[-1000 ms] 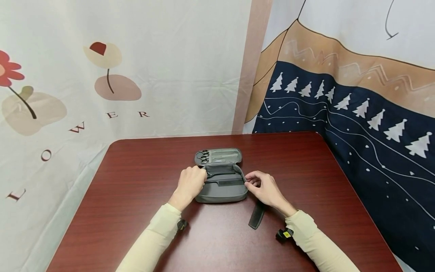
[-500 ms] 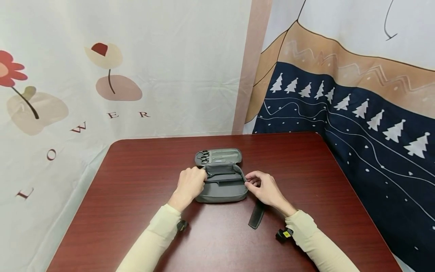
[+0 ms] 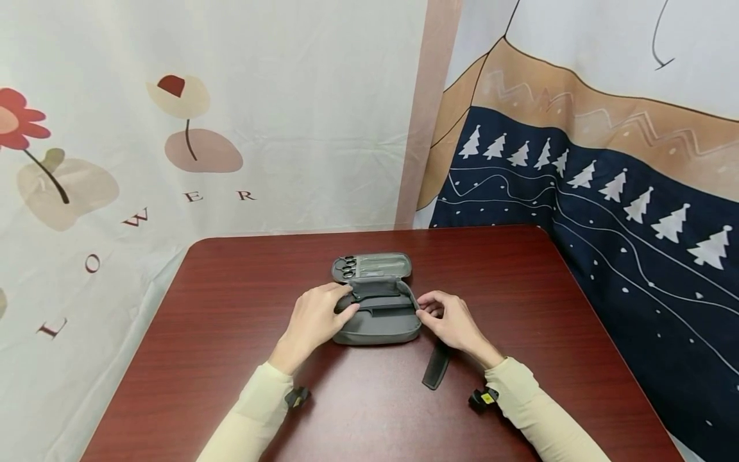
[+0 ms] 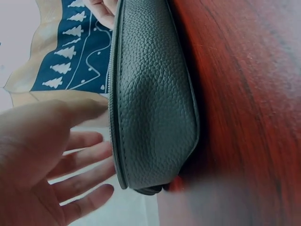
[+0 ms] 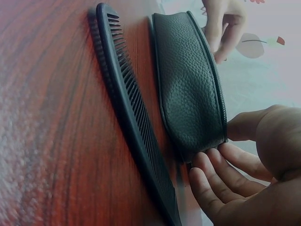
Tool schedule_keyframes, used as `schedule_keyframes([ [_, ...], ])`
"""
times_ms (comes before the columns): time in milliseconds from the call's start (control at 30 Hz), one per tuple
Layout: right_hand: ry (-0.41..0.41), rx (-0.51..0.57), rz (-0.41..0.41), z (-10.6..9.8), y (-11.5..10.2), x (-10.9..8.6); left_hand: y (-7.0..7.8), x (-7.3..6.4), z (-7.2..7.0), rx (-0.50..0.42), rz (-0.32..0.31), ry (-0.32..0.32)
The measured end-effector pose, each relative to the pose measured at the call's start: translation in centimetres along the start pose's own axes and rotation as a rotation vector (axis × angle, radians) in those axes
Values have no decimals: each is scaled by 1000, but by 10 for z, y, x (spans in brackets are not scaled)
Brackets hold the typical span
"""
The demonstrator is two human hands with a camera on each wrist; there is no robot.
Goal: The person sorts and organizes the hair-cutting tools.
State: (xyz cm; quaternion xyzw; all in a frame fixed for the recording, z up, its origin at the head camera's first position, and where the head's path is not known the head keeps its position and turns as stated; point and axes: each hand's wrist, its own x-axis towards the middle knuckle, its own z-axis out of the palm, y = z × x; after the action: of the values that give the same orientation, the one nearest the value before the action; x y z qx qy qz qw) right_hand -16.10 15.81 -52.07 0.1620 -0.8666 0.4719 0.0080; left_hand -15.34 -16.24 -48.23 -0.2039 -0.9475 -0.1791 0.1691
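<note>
A grey pebbled-leather zip case (image 3: 378,332) lies unfolded on the table, its lid (image 3: 381,264) laid back with scissors (image 3: 348,262) at its left end. Dark, slim items (image 3: 375,298) sit inside; their kind is too small to tell. My left hand (image 3: 314,317) is at the case's left side, fingers loosely extended and thumb at the zipped rim, as the left wrist view shows. With thumb and fingers, my right hand (image 3: 453,321) holds the right end of the rim. A black comb (image 5: 136,127) lies on the table beside the case, partly under my right hand in the head view.
The reddish-brown wooden table (image 3: 231,289) extends around the case on all sides. Behind it hang a pale curtain (image 3: 323,115) with flower prints and a navy cloth (image 3: 519,186) with white trees. Each wrist carries a small black camera (image 3: 482,399).
My left hand has loosened from a closed fist at the case's left edge; its fingers have spread and the hand has shifted slightly left. My right hand and the case have stayed in place.
</note>
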Motion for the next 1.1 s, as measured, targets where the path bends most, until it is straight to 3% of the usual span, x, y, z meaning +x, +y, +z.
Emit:
schedule_keyframes([
  [167,1,6,-2,0,0,0,-4,-9,-3,-149,-46,41],
  [333,1,4,-7,0,2,0,-10,-20,-2,-227,-85,60],
  [567,-7,0,0,0,2,0,-15,-36,-4,-280,-184,-92],
  [700,-8,3,2,0,2,0,-15,-42,-5,-297,-205,-160],
  [1100,-8,-2,-7,0,3,-1,-19,-52,3,-344,-246,-219],
])
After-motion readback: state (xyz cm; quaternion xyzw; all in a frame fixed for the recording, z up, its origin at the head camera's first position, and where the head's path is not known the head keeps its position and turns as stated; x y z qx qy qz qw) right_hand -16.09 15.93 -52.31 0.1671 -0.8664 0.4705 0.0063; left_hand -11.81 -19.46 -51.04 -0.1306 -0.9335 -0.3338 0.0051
